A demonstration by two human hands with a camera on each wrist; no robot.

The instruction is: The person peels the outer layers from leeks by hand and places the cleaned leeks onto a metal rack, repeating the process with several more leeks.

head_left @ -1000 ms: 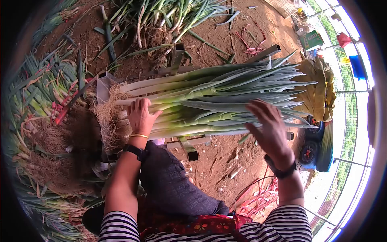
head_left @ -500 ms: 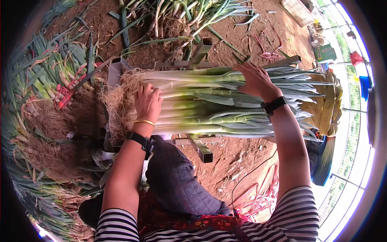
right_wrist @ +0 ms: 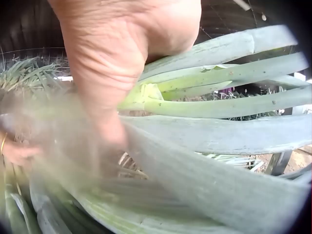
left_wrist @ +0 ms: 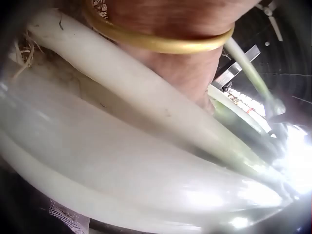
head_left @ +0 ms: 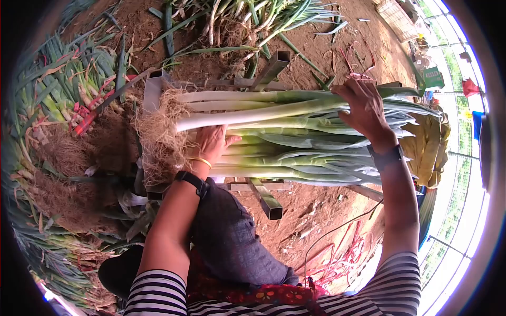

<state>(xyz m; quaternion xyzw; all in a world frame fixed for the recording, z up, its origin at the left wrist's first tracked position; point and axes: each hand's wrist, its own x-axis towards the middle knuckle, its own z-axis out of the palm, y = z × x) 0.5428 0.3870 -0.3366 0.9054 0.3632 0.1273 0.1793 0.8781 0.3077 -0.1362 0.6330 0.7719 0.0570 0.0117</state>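
Observation:
Long leeks (head_left: 295, 142) lie side by side on a metal frame, their roots (head_left: 163, 124) at the left and leaves at the right. One leek (head_left: 226, 117) slants across the top of the others. Under its white stalk is my left hand (head_left: 212, 142), thumb stretched to the right and fingers mostly hidden; the left wrist view shows the hand (left_wrist: 180, 68) behind the white stalk (left_wrist: 126, 73). My right hand (head_left: 366, 108) grips the slanting leek at its leafy part. In the right wrist view, leaves (right_wrist: 219, 131) pass beneath that hand (right_wrist: 114, 63).
Metal frame bars (head_left: 269, 203) jut out at front and back. A heap of leeks (head_left: 58, 95) fills the left side, with more (head_left: 263, 21) on the soil behind. Red strands (head_left: 342, 260) lie at the lower right, and an olive cloth (head_left: 429, 147) is beyond the leaf tips.
My right hand has moved from over the front leaves to the back, then rightward. The slanting leek now crosses above my left hand, whose fingers were visible on top of the stalks before.

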